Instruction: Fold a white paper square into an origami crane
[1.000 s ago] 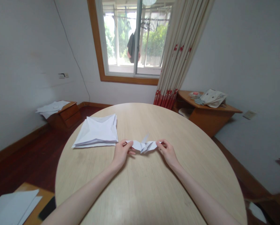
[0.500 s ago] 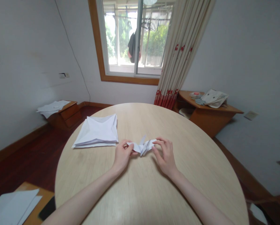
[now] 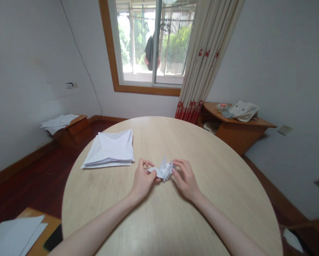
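The fingers (image 3: 152,174) of the left hand (image 3: 142,180) are pinched on the left tip of a small white folded-paper figure (image 3: 163,171), thumb underneath and forefinger curled over it. The fingers (image 3: 177,164) of the right hand (image 3: 186,179) close on the figure's right end in the same way, with the other fingers curved loosely above. The figure sits between the two hands, just over the round pale wooden desk (image 3: 159,220) near its middle; one pointed flap stands up from it, and whether its underside touches the wood I cannot tell. A stack of creased white paper sheets (image 3: 109,149) lies on the desk to the left, well apart from the hands.

The risk here looks to be in the paper itself. Both grips hold thin points, so an uneven pull, one hand drawing harder or at a different angle, could tear a tip or open a crease that should stay sharp. Pressing the ends toward each other could buckle the body and crush the upright flap. A slack pinch on either side would let that end slip free and the figure twist out of shape
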{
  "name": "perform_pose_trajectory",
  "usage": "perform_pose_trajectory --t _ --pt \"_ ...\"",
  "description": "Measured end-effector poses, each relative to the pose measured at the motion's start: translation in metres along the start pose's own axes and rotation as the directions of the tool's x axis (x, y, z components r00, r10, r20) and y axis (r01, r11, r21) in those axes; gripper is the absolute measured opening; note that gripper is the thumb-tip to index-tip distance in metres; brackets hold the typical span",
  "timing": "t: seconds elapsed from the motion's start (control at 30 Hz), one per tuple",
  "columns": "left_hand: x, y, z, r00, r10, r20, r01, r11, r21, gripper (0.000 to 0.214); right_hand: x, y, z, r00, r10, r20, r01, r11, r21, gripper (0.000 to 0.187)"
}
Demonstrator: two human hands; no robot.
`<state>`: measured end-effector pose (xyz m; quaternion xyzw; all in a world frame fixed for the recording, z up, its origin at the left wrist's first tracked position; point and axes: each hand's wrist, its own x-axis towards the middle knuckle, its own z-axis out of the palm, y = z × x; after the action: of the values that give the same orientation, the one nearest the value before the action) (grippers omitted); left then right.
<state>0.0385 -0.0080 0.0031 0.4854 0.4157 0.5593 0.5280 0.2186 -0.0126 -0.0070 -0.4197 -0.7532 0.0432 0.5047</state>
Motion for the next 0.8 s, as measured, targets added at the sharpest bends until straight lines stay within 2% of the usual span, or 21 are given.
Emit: perform_pose_trajectory --t 0.1,0.17,0.33,0.47,0.63,0.7,0.8 --pt "-0.002 0.002 -0.001 0.998 -0.031 0.056 0.026 0.995 0.093 0.030 0.001 0.000 0.001 1.000 0.001 0.015 -0.002 1.000 0.019 0.014" --pt "-0.002 0.003 -0.003 0.996 -0.015 0.090 -0.003 0.980 0.200 0.026 0.002 -0.001 0.000 1.000 0.003 0.021 -0.003 1.000 0.028 0.013" --pt "0.003 0.007 -0.008 0.967 0.187 0.171 -0.248 0.842 0.479 0.015 0.003 -0.001 -0.001 0.998 0.056 0.029 -0.057 0.997 0.057 0.011" --pt "0.003 0.010 -0.008 0.943 0.218 0.251 -0.319 0.807 0.498 0.022 0.003 0.002 0.001 0.996 0.087 0.025 -0.089 0.992 0.086 0.011" --pt "0.001 0.009 -0.007 0.935 0.213 0.283 -0.332 0.805 0.492 0.023 0.002 0.004 0.002 0.992 0.124 0.030 -0.126 0.984 0.124 0.031" --pt "0.001 0.008 -0.007 0.934 0.216 0.285 -0.337 0.800 0.497 0.022 0.002 0.003 0.001 0.994 0.108 0.025 -0.111 0.986 0.127 0.038" --pt "0.001 0.009 -0.007 0.932 0.222 0.286 -0.343 0.794 0.502 0.021 0.004 0.002 -0.001 0.998 0.057 0.031 -0.060 0.993 0.099 0.035"
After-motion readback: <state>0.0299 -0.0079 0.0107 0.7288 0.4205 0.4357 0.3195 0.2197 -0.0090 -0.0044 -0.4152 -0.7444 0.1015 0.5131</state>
